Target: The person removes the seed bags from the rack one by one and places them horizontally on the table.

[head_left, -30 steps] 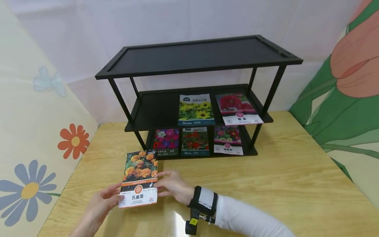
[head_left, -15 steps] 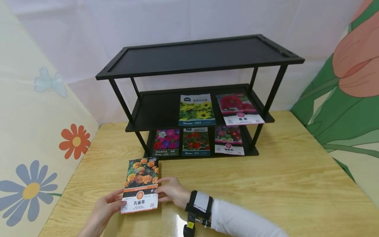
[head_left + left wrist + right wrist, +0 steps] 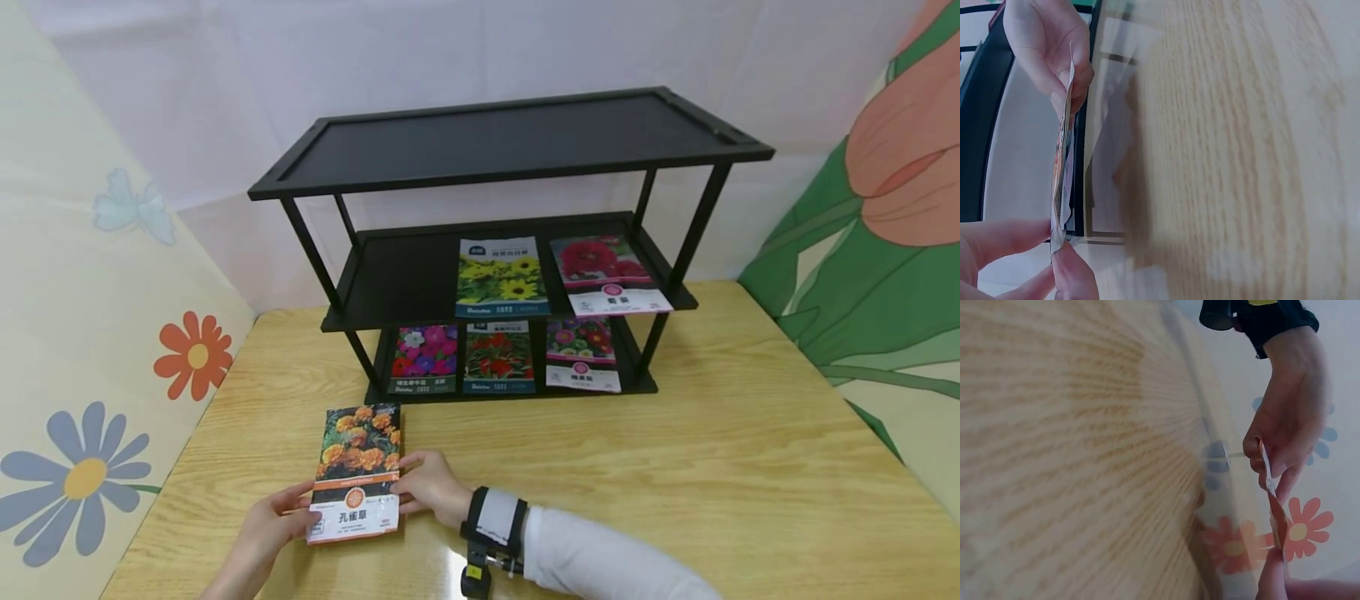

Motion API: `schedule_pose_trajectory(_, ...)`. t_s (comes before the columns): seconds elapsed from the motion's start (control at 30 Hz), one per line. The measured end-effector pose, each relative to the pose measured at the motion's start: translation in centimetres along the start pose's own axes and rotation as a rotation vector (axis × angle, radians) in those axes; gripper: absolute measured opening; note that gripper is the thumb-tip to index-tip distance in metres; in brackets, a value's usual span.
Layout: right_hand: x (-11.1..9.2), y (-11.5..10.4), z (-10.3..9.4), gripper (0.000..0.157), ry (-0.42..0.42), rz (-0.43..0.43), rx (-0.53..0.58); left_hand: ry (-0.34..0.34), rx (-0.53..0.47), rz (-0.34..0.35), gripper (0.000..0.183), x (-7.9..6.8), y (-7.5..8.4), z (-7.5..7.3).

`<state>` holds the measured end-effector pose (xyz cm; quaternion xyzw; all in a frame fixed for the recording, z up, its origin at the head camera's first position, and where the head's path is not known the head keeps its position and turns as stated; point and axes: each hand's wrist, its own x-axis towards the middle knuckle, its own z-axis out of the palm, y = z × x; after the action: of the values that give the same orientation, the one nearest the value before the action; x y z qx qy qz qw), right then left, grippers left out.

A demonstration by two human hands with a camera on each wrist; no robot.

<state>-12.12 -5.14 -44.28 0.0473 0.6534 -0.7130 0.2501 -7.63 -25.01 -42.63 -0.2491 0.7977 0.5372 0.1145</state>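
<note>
Marigold packet, head view: and down it comes, nearer the person; a second ago its top overlapped the lower shelf's front left corner, now it sits just below that corner in view, almost unmoved over the last half second; it looks to be steadied in hand, not set down

Left hand: thumb and fingers drawn together on the packet's lower left edge

Right hand: pinching the right edge, a little higher; black wrist strap and white sleeve behind it

Black rack: yellow-flower packet and crimson-flower packet at the middle shelf, both toward its right end; three more packets in a row along the lower shelf

Wooden table: pale, glossy, a bright glare near its front edge

Backdrop: pale cloth behind, painted flowers at the left, a big tulip at the right

Packet edge, left wrist view: nearly edge-on between both pinching hands, seemingly raised off the table, a shadow on the wood beside it

Packet edge, right wrist view: thin and slightly bent, right hand low in view, left hand above, painted flowers beyond, reflected in the tabletop
</note>
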Motion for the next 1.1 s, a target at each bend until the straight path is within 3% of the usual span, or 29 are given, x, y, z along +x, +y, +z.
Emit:
schedule_pose_trajectory(0.4, -0.33, -0.25, 0.01, 0.026, -0.029, -0.025, -0.112, 0.016, 0.014, 0.052, 0.053, 0.17, -0.66, 0.54)
schedule_pose_trajectory(1.1, 0.52, 0.25, 0.17, 0.038, -0.018, -0.114, -0.196, 0.024, 0.197, 0.145, 0.045, 0.80, -0.42, 0.71)
